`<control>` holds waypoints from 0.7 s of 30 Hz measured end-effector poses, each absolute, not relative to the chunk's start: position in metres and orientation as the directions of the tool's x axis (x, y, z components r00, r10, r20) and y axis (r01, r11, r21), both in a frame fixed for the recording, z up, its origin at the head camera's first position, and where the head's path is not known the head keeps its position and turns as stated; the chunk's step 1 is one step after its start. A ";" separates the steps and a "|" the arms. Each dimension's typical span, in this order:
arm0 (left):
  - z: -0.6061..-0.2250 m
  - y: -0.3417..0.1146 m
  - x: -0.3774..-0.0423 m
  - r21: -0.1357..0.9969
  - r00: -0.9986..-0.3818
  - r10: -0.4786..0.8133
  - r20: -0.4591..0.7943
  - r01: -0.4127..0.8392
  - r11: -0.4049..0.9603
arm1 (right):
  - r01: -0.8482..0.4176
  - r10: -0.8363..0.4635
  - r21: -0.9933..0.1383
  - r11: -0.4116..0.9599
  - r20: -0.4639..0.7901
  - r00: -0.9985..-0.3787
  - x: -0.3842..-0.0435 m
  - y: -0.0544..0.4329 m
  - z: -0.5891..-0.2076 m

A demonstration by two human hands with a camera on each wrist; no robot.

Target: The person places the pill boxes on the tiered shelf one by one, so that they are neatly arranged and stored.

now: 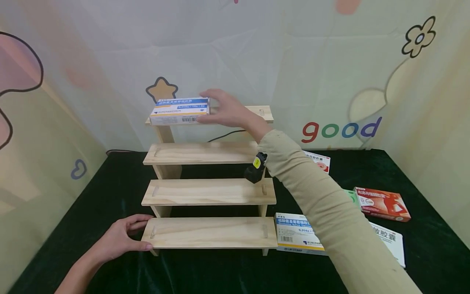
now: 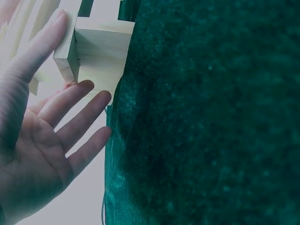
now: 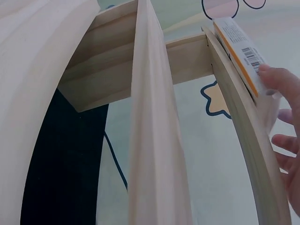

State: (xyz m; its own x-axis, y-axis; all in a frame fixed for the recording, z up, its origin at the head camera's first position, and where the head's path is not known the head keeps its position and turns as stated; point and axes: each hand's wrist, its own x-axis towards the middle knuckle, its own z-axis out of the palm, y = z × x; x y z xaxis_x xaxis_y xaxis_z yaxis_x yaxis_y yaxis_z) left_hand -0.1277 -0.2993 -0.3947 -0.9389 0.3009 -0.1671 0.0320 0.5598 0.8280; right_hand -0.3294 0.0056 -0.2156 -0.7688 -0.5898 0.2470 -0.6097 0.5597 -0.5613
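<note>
A small four-step wooden shelf stands in the middle of the table in the head view. At the left end of its lowest board is my left hand, the thumb on the front edge and a finger at the back corner. The left wrist view shows this hand with its other fingers spread off the wood. On the top board's left part lies a white and blue medicine box. My right hand pinches its right end, the thumb on the barcode side. The back fingers are partly hidden.
Right of the shelf lies another white and blue medicine box, partly behind my right sleeve. Farther right are a red box and a white box. A dark cable runs behind the shelf.
</note>
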 end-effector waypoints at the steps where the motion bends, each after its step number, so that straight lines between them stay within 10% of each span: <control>1: -0.395 -0.299 -0.128 0.829 -0.938 0.304 -0.166 0.035 0.559 | -0.603 -0.583 -0.567 0.561 0.246 -0.774 -0.329 0.008 -0.215; 21: -0.395 -0.299 -0.129 0.822 -0.940 0.288 -0.180 0.017 0.570 | -0.681 -0.621 -0.491 0.544 0.310 -0.720 -0.298 0.054 -0.206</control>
State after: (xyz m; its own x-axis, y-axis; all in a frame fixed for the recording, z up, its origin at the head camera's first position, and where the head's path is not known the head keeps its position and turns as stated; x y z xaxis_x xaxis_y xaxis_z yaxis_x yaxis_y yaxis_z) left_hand -0.1292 -0.2985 -0.3948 -0.9404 0.2881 -0.1805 0.0169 0.5699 0.8216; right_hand -0.2978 0.0543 -0.2057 -0.7197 -0.6212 0.3100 -0.6807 0.5436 -0.4912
